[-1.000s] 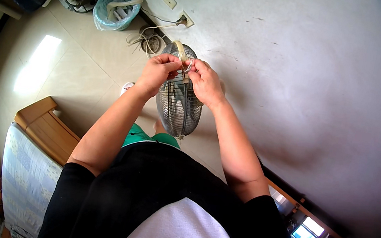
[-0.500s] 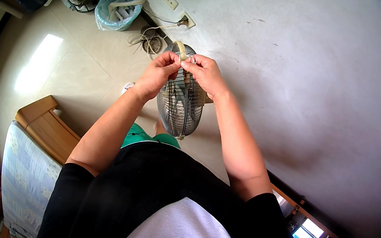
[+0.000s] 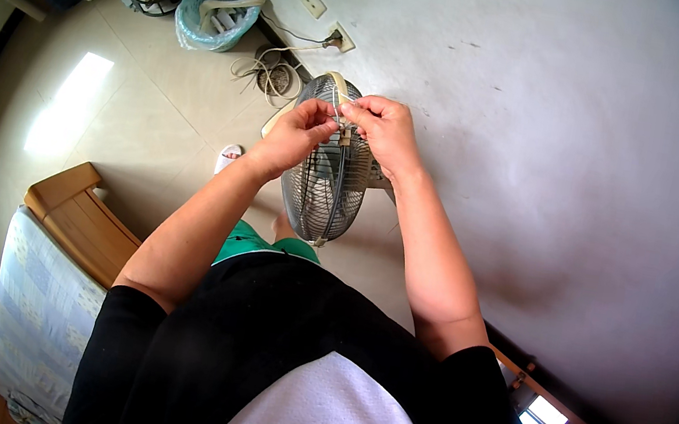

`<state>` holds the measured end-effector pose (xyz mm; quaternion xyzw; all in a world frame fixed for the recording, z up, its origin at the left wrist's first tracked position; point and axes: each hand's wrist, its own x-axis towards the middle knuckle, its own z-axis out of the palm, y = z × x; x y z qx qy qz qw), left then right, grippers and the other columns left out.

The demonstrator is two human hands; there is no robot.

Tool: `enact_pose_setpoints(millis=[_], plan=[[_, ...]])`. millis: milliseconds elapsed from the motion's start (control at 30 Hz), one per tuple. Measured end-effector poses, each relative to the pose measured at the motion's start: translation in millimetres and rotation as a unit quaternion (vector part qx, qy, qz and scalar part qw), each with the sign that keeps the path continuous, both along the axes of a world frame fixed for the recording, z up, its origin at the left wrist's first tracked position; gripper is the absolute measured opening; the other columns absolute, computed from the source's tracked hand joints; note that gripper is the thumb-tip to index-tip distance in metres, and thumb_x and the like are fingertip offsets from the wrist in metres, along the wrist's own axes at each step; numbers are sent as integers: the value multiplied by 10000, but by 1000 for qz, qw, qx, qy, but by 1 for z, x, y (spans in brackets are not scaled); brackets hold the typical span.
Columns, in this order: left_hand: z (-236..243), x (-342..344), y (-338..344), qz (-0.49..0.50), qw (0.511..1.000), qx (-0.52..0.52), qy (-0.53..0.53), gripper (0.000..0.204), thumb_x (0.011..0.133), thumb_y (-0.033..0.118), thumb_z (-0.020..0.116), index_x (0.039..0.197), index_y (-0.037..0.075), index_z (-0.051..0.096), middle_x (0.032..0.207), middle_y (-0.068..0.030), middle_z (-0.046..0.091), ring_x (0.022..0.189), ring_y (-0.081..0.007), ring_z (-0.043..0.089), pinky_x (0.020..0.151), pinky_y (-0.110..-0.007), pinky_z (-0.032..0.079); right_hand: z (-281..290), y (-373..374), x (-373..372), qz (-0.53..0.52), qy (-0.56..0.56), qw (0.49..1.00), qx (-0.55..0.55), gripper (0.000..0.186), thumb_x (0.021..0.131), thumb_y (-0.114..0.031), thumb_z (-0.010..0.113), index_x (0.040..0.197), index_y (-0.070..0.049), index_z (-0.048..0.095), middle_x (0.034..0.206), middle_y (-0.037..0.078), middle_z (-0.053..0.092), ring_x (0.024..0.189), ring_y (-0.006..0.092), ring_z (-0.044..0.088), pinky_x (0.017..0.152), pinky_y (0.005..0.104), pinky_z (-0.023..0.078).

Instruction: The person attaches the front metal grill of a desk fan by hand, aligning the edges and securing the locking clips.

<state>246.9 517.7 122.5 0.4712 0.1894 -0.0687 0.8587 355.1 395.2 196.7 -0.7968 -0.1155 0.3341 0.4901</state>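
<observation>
My left hand [image 3: 293, 138] and my right hand [image 3: 388, 138] meet at the top of a standing fan [image 3: 319, 200] with a dark wire cage, held upright before me. The fingertips of both are pinched on a thin white cord or tie [image 3: 336, 110] beside the fan's cream handle [image 3: 339, 84]; its exact shape is partly hidden by the fingers. A small fitting [image 3: 346, 137] sits on the cage just below them.
A blue-lined bin [image 3: 190, 6], loose cables [image 3: 260, 66] and a plugged-in socket [image 3: 342, 38] lie along the wall. A sandalled foot [image 3: 229, 156] shows on the tiles. A wooden bed frame [image 3: 73, 214] with mattress [image 3: 47, 290] is at left; clutter fills the upper left.
Both hands have shifted slightly rightward along with the fan top, and my right hand's fingers sit a little higher. More of the thin white strand shows between the fingers.
</observation>
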Motion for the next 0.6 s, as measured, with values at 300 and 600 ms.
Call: enact_pose_setpoints(millis=[300, 600], plan=[[-8, 9, -6, -17, 998, 59, 31, 86, 955, 113, 637, 1003, 43, 631, 905, 22, 644, 808, -66, 563, 733, -230, 463, 16, -2, 24, -34, 15, 999, 8, 319, 1018, -258, 547, 1178, -18, 682, 894, 25, 654, 745, 85, 546, 680, 239, 482], [-7, 2, -3, 18, 998, -25, 51, 87, 952, 170, 637, 951, 84, 651, 843, 37, 634, 692, -47, 489, 649, -206, 414, 4, -15, 8, 68, -1, 996, -54, 300, 912, -210, 688, 1127, -4, 651, 1009, 51, 657, 859, 106, 604, 759, 259, 496]])
